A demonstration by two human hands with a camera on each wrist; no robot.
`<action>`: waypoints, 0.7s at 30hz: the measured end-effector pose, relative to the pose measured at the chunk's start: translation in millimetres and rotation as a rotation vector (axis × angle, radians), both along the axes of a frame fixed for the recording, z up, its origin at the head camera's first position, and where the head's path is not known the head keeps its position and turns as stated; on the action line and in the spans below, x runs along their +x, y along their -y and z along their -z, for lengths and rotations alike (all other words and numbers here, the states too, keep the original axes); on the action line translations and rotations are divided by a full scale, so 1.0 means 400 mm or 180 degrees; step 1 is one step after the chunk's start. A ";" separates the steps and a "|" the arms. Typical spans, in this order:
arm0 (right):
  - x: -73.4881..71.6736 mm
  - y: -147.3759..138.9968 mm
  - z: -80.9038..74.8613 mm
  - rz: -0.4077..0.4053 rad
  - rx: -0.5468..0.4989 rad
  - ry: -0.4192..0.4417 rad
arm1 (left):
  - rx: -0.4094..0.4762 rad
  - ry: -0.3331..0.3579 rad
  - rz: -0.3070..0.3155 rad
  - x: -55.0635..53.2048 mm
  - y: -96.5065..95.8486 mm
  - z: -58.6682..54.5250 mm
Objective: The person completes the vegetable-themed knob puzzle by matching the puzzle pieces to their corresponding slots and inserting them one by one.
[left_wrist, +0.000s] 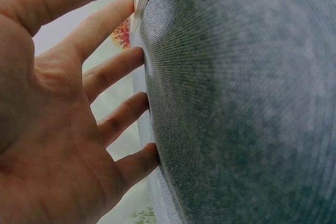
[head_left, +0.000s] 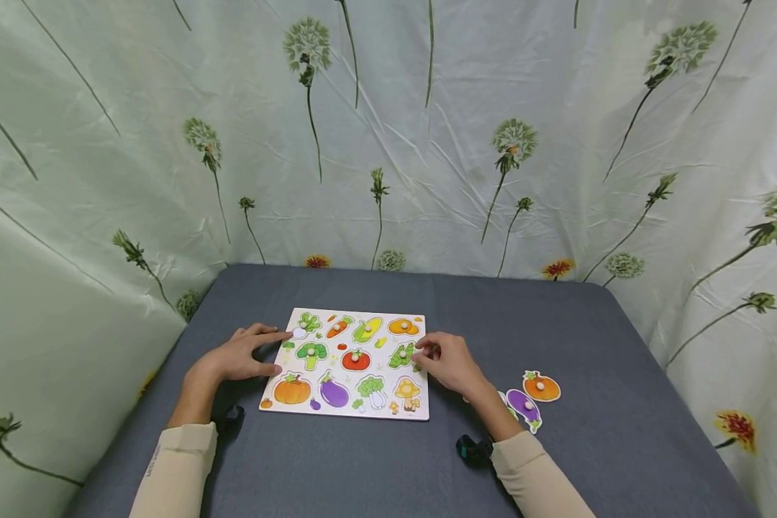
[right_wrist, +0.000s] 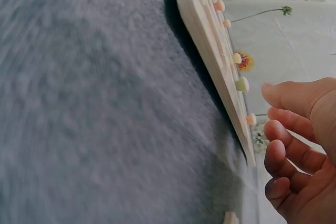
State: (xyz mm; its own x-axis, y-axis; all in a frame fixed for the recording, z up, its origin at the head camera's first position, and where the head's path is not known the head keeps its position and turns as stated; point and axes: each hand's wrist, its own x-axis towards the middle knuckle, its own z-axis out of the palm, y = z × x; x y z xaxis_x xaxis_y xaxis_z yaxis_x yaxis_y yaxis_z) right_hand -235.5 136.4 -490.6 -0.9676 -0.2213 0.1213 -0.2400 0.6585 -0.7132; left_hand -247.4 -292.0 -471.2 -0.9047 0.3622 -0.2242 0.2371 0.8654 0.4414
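Observation:
A white wooden puzzle board (head_left: 343,407) with vegetable pictures lies on the table. Knobs stand on the pieces in its upper two rows, among them a carrot (head_left: 339,328), a broccoli (head_left: 311,353) and a tomato (head_left: 356,360); none show on the bottom-row pictures. Spread along the board's left edge, my left hand (head_left: 236,355) touches it with forefinger and thumb. My right hand (head_left: 450,362) hovers at the right edge beside the green leafy piece (head_left: 401,355). Its fingers are loosely bent, and in the right wrist view they hold nothing and stand apart from the knobs (right_wrist: 242,84).
Right of the board lie a loose pumpkin piece (head_left: 549,388) and an eggplant piece (head_left: 520,401), with another piece partly hidden by my right forearm. The grey cloth-covered table (head_left: 362,467) meets a flowered curtain (head_left: 427,180) at the back and sides.

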 end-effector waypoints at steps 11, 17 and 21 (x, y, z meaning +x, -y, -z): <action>0.016 -0.060 -0.023 -0.0034 0.0122 -0.0110 | 0.0015 0.0011 0.0008 0.000 0.004 0.006; 0.024 -0.097 -0.037 0.0028 0.0184 -0.0192 | 0.0027 0.0000 0.0002 -0.005 0.005 0.008; 0.033 -0.127 -0.041 0.0053 0.0199 -0.0207 | 0.0034 0.0009 -0.0001 -0.008 0.004 0.010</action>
